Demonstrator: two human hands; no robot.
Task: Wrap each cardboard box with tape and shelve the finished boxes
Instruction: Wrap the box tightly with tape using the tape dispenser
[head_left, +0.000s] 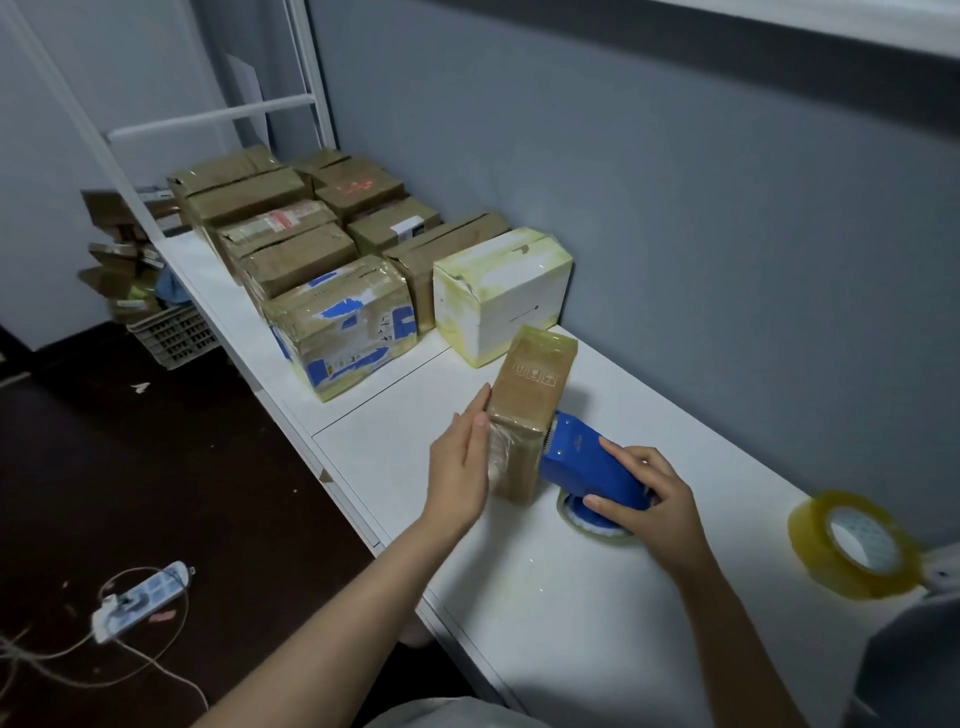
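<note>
Fingers (477, 418) of the left hand (460, 467) lie straight and pressed together, flat against the left side of the small cardboard box (530, 395). That box lies lengthwise on the white counter (571, 597), glossy with clear tape, printed handling marks on its top face. A crinkled strip of tape shows on its near end, beside the left palm.

On the other side, the right hand (649, 504) grips a blue tape dispenser (587, 462), fingers curled over its top and thumb on its lower edge. The dispenser's toothed front touches the box's right side near the near corner, and its roll rests on the counter under the hand.

Farther right, a spare roll of yellowish tape (852, 545) stands tilted near the counter's edge. Beyond the small box sit a white box (504, 296) and a box with blue patches (343, 327), then two rows of brown taped boxes (291, 234) running toward a white metal frame (208, 117). Below, a power strip (140, 597) lies on the dark floor, and a crate (171, 338) holds cardboard scraps.
</note>
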